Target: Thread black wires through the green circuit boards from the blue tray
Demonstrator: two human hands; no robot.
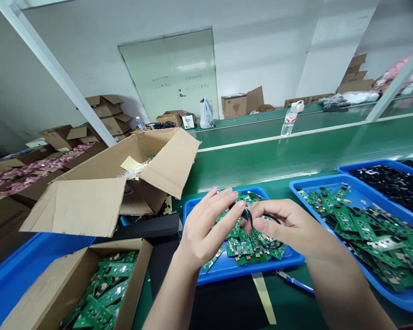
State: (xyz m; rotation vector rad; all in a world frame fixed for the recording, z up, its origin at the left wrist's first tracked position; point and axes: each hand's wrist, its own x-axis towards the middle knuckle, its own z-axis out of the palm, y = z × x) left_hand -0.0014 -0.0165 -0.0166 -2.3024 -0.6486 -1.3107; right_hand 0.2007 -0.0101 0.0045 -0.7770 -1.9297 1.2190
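Both hands meet above a blue tray (223, 276) heaped with green circuit boards (241, 245). My right hand (289, 224) is closed in a pinch on a black cable (250, 220), part of which loops behind the fingers. My left hand (206, 224) has its fingers stretched out and slightly apart, palm turned down. Its fingertips reach the cable end beside my right fingers, where a small dark green piece shows; what that piece is I cannot make out. The left thumb is hidden.
To the right stand a blue tray of circuit boards (358, 224) and a tray of small black parts (392, 183). Blue-handled pliers (294, 281) lie below the middle tray. At left are an open carton (86, 201) and a box of boards (142, 261). A bottle (289, 120) stands behind.
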